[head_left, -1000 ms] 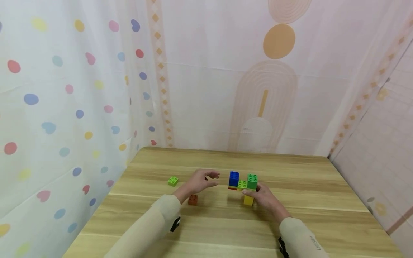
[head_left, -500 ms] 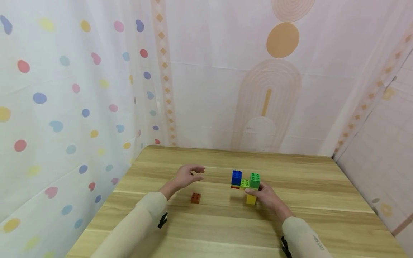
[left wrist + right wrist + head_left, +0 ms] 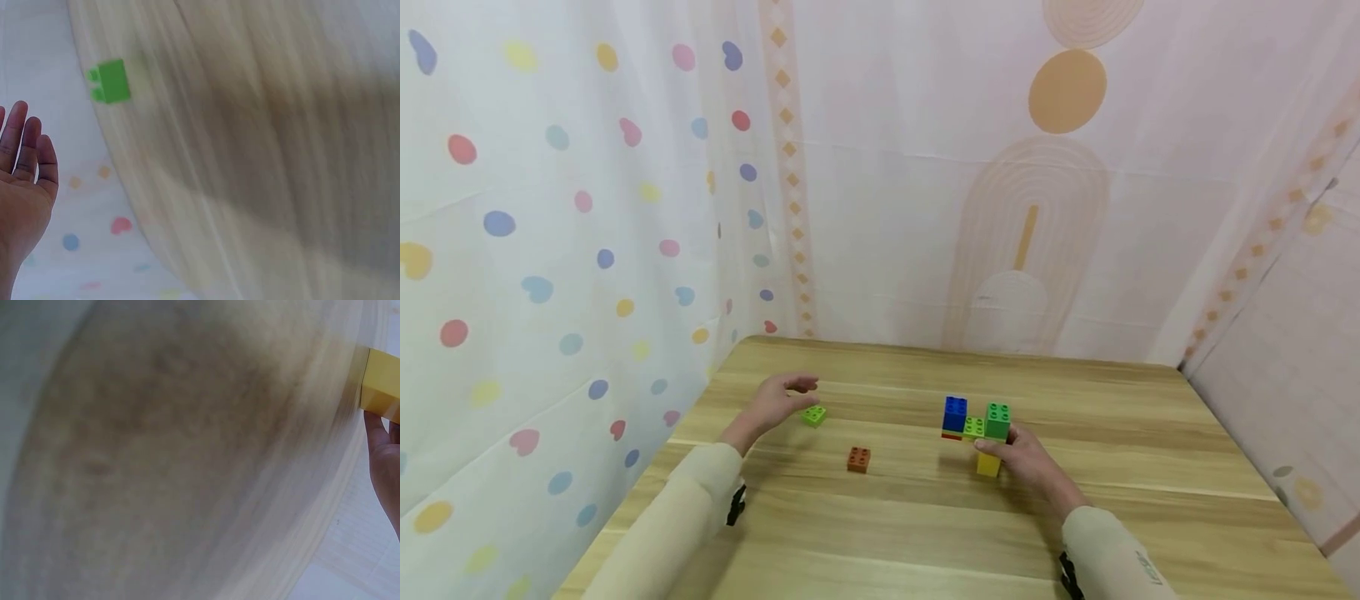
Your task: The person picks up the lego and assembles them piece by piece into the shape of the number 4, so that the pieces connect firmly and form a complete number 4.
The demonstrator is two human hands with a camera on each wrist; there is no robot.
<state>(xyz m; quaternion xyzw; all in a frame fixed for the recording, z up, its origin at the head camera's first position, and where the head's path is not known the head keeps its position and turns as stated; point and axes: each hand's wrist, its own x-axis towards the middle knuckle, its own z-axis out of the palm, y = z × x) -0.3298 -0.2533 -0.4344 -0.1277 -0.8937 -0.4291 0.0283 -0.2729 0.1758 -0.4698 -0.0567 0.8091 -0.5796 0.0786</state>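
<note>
My left hand is over the left of the table, fingers extended and holding nothing. Just right of it lies a loose lime green toy building brick; in the left wrist view this brick sits apart from the fingers. With my right hand I grip the right side of a built piece. It joins a blue brick, a green brick, a lime brick between them, a red one below the blue, and a yellow brick at the base. My right fingers are partly hidden behind it.
A reddish-brown brick with studs up lies on the wooden table between my hands. Patterned curtains hang behind the table and along both sides.
My left hand has moved left, past the reddish-brown brick and over to the left side of the loose lime brick. The right hand keeps its grip on the built piece.
</note>
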